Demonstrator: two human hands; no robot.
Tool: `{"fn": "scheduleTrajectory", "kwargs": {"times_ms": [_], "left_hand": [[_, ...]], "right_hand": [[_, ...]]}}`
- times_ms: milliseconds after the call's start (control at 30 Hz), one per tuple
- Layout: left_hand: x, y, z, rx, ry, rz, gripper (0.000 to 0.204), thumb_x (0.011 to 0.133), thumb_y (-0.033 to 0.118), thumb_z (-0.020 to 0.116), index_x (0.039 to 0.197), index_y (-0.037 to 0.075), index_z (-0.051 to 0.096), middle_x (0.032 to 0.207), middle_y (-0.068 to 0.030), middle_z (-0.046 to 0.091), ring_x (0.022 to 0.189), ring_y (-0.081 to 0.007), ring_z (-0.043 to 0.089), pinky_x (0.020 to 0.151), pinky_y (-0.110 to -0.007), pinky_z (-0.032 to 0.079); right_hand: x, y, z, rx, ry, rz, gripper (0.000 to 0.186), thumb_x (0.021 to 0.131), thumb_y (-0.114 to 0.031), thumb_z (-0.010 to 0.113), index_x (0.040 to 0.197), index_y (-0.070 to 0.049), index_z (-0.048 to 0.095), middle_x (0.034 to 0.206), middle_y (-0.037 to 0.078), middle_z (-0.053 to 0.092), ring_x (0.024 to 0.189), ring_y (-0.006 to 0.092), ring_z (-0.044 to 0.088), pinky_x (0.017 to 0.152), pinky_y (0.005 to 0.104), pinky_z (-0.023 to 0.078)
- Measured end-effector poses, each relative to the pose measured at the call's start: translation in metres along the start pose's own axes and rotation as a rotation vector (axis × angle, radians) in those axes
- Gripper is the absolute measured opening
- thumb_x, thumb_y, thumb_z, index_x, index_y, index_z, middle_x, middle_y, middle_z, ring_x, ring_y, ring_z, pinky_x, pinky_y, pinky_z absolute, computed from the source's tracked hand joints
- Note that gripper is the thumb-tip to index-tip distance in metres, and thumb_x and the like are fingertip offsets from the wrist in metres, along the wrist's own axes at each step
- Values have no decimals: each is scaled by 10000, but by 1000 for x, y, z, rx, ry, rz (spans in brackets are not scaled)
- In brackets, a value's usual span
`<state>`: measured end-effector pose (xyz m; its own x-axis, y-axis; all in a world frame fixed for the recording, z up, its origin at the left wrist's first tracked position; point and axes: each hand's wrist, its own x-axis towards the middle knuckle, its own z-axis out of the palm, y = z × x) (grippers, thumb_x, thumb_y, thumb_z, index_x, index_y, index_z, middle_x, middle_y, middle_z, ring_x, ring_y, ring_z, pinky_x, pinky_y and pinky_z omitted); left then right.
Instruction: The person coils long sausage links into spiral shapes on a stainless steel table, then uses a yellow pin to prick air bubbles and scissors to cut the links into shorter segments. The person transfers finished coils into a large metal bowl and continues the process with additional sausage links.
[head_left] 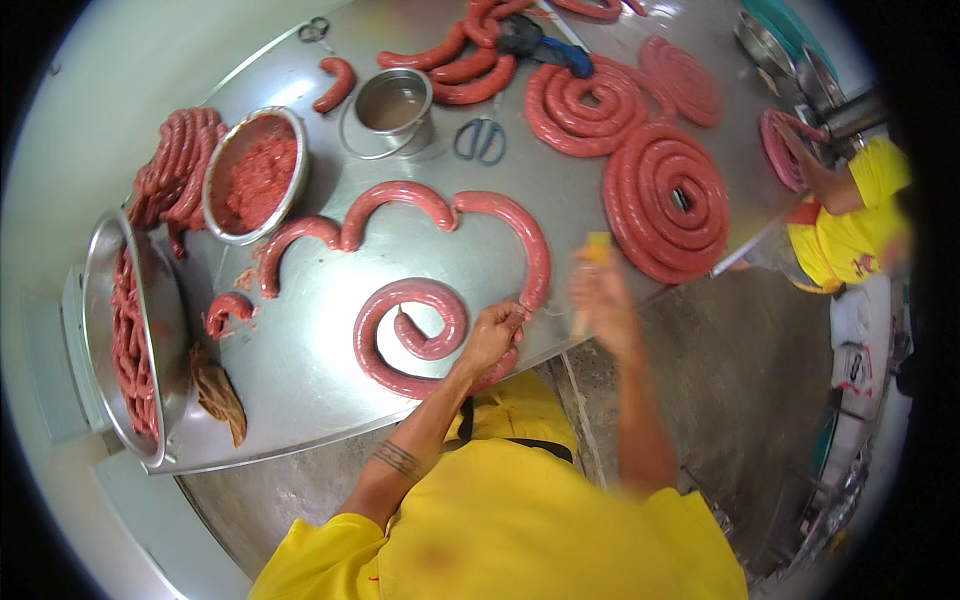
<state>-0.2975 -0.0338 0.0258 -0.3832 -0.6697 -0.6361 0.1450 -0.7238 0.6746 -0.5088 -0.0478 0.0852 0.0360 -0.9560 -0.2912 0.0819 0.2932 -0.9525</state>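
My left hand (pixel 497 335) is closed on a sausage rope near the table's front edge, at the pinch between a curved link (pixel 520 230) and the loosely coiled length (pixel 380 320). To its right, past the edge, my right hand (pixel 603 298) is raised and blurred by motion. Its fingers are wrapped round a yellow object (pixel 598 246) that sticks out above and below the fist; its kind is too blurred to tell. A faint thin string (pixel 553 311) shows between the two hands. Two more linked sausages (pixel 395 190) curve off to the left, joined end to end.
Tight sausage coils (pixel 665 205) lie to the right on the metal table (pixel 300 385). Left stand a bowl of ground meat (pixel 262 185) and a large basin (pixel 165 370). Scissors (pixel 480 138) lie by a metal pot (pixel 393 103). A co-worker (pixel 850 205) handles sausage at right; a gloved hand (pixel 545 45) works opposite.
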Motion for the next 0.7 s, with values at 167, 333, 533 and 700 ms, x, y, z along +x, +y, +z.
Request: {"fn": "scheduleTrajectory", "kwargs": {"times_ms": [167,333,533,700], "left_hand": [[16,-18,-24,-695,-247,-255,65,1013,92,492,1012,86,557,735,22,482,571,-78,406,493,-232,331],[13,-18,-2,11,77,147,106,992,81,512,1059,21,567,1146,-213,648,1007,-296,672,674,-328,516],[-15,5,-8,1209,379,915,129,962,66,564,1022,-29,626,1409,-250,483,1226,-388,548,856,-441,480],[-9,5,-11,538,266,429,130,974,83,543,1020,-6,625,970,-152,642,781,-329,589,713,-427,476]], "right_hand": [[-64,6,-117,236,311,150,131,1055,-227,515,1129,-120,527,754,-42,486,620,65,480,531,242,414],[-76,97,-50,-356,-11,334,333,1008,-92,485,1341,-84,482,779,52,558,667,210,570,642,385,502],[42,40,22,-995,-543,-175,120,977,-33,476,1093,-20,502,1072,259,616,962,440,607,823,466,467],[29,-10,63,-731,-325,-388,123,980,-45,539,1092,-11,575,940,152,640,841,360,619,794,411,484]]}}
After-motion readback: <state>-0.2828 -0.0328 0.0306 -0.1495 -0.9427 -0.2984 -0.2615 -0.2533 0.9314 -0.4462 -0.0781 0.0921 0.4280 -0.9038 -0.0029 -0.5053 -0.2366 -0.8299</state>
